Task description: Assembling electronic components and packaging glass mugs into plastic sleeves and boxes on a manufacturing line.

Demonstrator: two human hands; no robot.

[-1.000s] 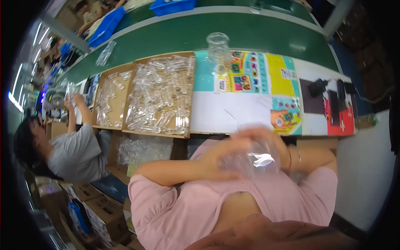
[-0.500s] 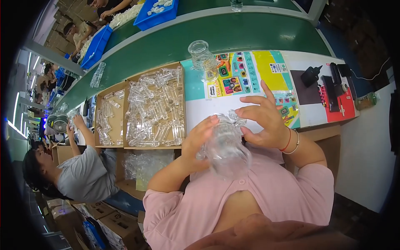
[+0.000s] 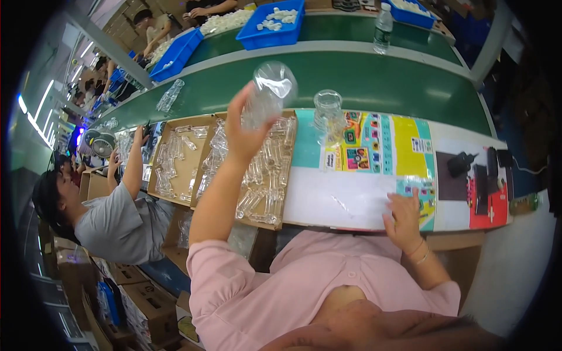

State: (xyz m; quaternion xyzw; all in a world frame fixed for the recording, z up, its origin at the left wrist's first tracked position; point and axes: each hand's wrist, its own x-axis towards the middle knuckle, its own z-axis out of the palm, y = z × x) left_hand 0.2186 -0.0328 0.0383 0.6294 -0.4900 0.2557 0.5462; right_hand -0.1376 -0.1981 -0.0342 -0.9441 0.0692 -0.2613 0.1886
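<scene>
My left hand (image 3: 249,131) is raised over the box of clear parts, its fingers wrapped round a clear rounded vessel (image 3: 274,86). The vessel's round end points up and away from me; its lower part is partly covered by my fingers. Low over the right part of the work board (image 3: 310,199), my right hand (image 3: 404,219) has its fingers spread, holding nothing. A small slim clear piece (image 3: 341,203) lies on the white part of the board, left of that hand. Farther back stands another clear vessel (image 3: 328,108) with a wide rim.
Two cardboard trays (image 3: 290,169) of clear tube-like parts lie left of the board. Right are a black dropper bottle (image 3: 461,164) and dark tools. A green belt (image 3: 234,93) runs behind, with blue bins (image 3: 272,26) and a water bottle (image 3: 383,29) beyond. A co-worker (image 3: 120,219) sits left.
My left hand has carried the clear vessel from before my chest up and away to the far left. My right hand has let go and dropped back to the right. The view has shifted.
</scene>
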